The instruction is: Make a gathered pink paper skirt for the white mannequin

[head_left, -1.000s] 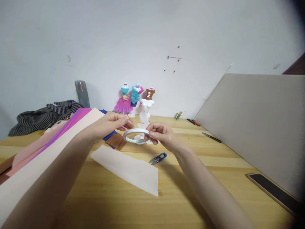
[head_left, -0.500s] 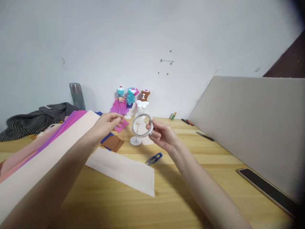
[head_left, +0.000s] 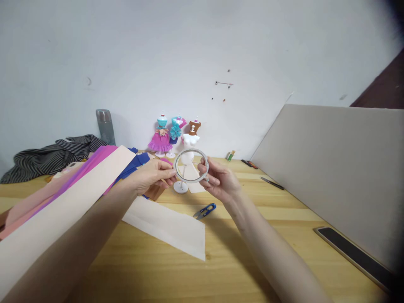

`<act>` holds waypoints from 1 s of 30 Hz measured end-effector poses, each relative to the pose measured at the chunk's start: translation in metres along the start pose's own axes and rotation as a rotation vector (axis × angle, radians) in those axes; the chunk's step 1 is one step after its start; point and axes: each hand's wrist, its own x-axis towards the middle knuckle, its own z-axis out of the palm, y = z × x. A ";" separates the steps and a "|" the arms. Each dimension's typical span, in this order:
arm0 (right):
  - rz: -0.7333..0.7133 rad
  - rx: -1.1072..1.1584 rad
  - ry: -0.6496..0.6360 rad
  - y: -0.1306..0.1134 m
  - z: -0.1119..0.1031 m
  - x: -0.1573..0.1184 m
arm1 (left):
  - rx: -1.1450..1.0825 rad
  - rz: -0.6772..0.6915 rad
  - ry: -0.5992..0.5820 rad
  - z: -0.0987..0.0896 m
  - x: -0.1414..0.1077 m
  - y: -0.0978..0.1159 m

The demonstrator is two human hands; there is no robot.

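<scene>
A thin roll of whitish tape [head_left: 191,180] is held up in front of a small white mannequin [head_left: 191,139]. My right hand [head_left: 221,179] grips the ring's right side between thumb and fingers. At its left edge, the fingertips of my left hand [head_left: 158,173] are pinched against the ring. Below the hands, a pale fabric strip [head_left: 170,227] lies on the wooden table [head_left: 240,269], with blue thread snips [head_left: 205,211] beside its upper right edge. Brown fabric pieces [head_left: 154,192] are partly hidden under my left hand.
Colourful fabric strips [head_left: 67,189], a striped cloth [head_left: 59,155] and a grey bottle [head_left: 105,126] occupy the left. Dressed mini mannequins [head_left: 160,136] stand near the wall. On the right are a pale board [head_left: 341,168], a phone [head_left: 353,256] and dark tweezers [head_left: 272,183].
My left hand has moved right and now touches the tape roll's left edge. The roll has turned to face the camera more fully. The view has shifted slightly.
</scene>
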 end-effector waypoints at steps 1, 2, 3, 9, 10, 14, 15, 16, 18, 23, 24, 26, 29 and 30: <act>-0.001 -0.001 0.002 0.000 0.000 0.000 | -0.016 -0.011 -0.008 0.001 0.001 -0.001; -0.002 0.001 0.005 0.000 0.000 0.000 | -0.023 -0.026 -0.010 0.002 0.001 -0.002; -0.003 0.006 0.009 0.000 0.000 0.000 | -0.026 -0.042 -0.010 0.003 0.002 -0.002; 0.006 0.029 0.026 0.000 0.001 0.001 | -0.023 -0.080 -0.025 0.008 0.001 0.000; 0.004 0.021 0.027 0.001 0.001 0.001 | 0.006 -0.073 -0.017 0.009 0.001 0.001; -0.018 -0.010 0.022 0.001 0.001 0.001 | 0.117 -0.010 0.021 0.011 0.001 0.001; -0.026 -0.016 0.021 0.001 0.001 0.001 | 0.128 0.008 0.027 0.011 0.000 0.002; -0.036 -0.022 0.023 0.002 0.000 0.001 | 0.135 0.021 0.030 0.011 0.000 0.002; -0.062 -0.038 0.034 0.003 0.001 0.001 | 0.140 0.040 0.032 0.011 -0.001 0.004; -0.135 -0.036 0.081 0.006 0.004 0.000 | -0.008 0.111 0.011 0.005 -0.002 0.004; -0.147 -0.021 0.094 0.005 0.004 0.000 | -0.067 0.126 0.001 0.004 -0.001 0.002; -0.175 -0.005 0.125 0.002 0.004 -0.001 | -0.156 0.139 -0.008 0.001 0.002 -0.002; -0.281 -0.059 0.188 -0.007 0.001 -0.004 | -0.159 0.120 0.041 -0.001 0.007 -0.007; -0.328 -0.090 0.211 -0.011 0.000 -0.006 | -0.141 0.112 0.064 -0.001 0.008 -0.008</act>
